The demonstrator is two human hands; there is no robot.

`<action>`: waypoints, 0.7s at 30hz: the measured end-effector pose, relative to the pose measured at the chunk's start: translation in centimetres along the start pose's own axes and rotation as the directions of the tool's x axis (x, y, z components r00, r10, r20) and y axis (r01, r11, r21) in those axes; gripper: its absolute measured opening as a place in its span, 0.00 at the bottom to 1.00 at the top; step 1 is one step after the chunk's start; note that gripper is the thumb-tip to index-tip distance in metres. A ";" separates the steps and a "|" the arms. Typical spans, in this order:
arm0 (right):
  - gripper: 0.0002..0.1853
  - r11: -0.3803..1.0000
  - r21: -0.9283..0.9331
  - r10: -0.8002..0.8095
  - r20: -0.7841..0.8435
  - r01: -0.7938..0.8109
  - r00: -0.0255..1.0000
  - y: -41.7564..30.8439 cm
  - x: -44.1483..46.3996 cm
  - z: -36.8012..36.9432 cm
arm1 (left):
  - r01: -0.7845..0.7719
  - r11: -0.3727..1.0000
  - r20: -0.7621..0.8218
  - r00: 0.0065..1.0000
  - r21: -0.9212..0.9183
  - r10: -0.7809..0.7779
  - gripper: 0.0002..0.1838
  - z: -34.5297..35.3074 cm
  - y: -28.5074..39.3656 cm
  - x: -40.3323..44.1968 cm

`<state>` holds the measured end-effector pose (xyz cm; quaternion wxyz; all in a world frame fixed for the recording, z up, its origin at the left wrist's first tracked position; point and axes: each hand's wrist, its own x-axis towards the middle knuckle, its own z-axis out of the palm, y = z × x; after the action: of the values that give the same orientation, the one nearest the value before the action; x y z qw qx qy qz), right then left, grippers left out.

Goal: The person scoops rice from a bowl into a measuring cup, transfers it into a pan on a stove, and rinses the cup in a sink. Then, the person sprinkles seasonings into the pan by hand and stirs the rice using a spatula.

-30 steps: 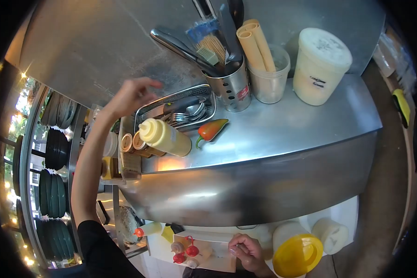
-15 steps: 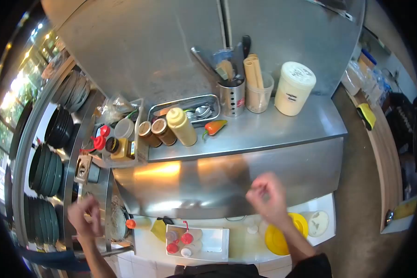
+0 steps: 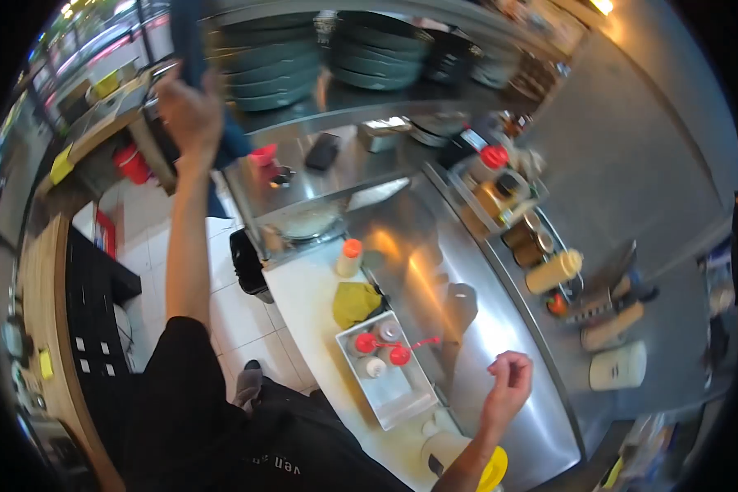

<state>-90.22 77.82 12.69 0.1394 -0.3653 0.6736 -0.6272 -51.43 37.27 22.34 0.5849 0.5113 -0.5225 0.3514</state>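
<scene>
My left hand (image 3: 190,115) is raised at the upper left, against a hanging blue cloth (image 3: 234,143). Its fingers are smeared by motion, and whether they grip the cloth cannot be made out. Over the steel counter (image 3: 500,324), at the lower right, my right hand (image 3: 509,387) has its fingers curled in, with nothing visible in them. To its left is a white tray (image 3: 406,407) of small bottles with red and white caps. A yellow-green cloth (image 3: 355,304) and an orange-capped bottle (image 3: 349,258) lie beyond the tray.
Stacks of dark plates (image 3: 269,61) fill the upper shelf. A bin of bottles (image 3: 500,193), brown jars (image 3: 533,246), a pale squeeze bottle (image 3: 554,272) and a white tub (image 3: 618,366) line the raised ledge. A black bin (image 3: 250,262) stands on the tiled floor.
The view has swung left towards the plate shelf and floor. My left hand has risen from low by the counter to the blue cloth. My right hand stays over the counter with curled fingers.
</scene>
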 end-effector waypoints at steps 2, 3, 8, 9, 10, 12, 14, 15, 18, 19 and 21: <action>0.03 0.999 0.044 -0.026 0.097 0.022 0.995 -1.1 -1.4 4.8 | 0.091 0.968 -0.059 0.992 -0.232 -0.107 0.15 -0.1 -2.3 -0.5; 0.02 0.997 0.082 -0.016 0.142 0.004 0.990 -1.6 -2.7 6.9 | 0.145 0.953 0.031 0.989 -0.267 -0.142 0.12 -1.1 -3.4 -0.3; 0.04 0.960 0.195 -0.263 0.383 0.201 0.885 -7.2 -6.3 22.5 | 0.212 0.917 0.354 0.931 -0.337 -0.085 0.07 -7.1 -5.4 -0.9; 0.06 0.912 0.186 -0.410 0.421 0.365 0.809 -8.0 -6.6 26.0 | 0.145 0.896 0.344 0.939 -0.420 0.009 0.08 -7.3 -6.3 -2.2; 0.09 0.899 0.299 -0.423 0.401 0.320 0.813 -9.4 -7.0 29.7 | 0.182 0.859 0.398 0.917 -0.478 0.028 0.09 -8.1 -7.0 -3.7; 0.13 0.868 0.440 -0.410 0.369 0.232 0.834 -11.4 -7.3 36.5 | 0.360 0.769 0.623 0.780 -0.527 0.061 0.10 -11.6 -7.4 -3.9; 0.20 0.771 0.632 -0.277 0.438 -0.074 0.855 -11.5 -6.5 42.2 | 0.680 0.495 0.839 0.478 -0.540 0.259 0.09 -15.1 -8.9 -2.0; 0.21 0.650 0.718 -0.204 0.483 -0.251 0.852 -11.9 -6.5 44.8 | 0.540 0.334 0.617 0.514 -0.773 0.597 0.11 -15.0 -10.4 -0.6; 0.23 0.263 0.810 -0.124 0.567 -0.524 0.815 -13.7 -9.7 50.6 | 0.237 0.112 0.215 0.472 -0.965 0.855 0.16 -12.3 -13.1 2.1; 0.24 0.175 0.814 -0.125 0.577 -0.554 0.808 -14.3 -11.1 52.2 | 0.209 0.105 0.226 0.724 -0.972 0.651 0.19 -9.9 -12.8 1.6; 0.26 0.068 0.816 -0.108 0.579 -0.575 0.808 -14.5 -13.4 55.0 | 0.220 0.098 0.241 0.889 -0.970 0.388 0.22 -7.7 -14.4 0.0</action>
<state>-40.76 46.69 13.21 0.6177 -0.2043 0.0722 -0.7560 -35.91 41.43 19.53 0.6147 0.0182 -0.7670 -0.1832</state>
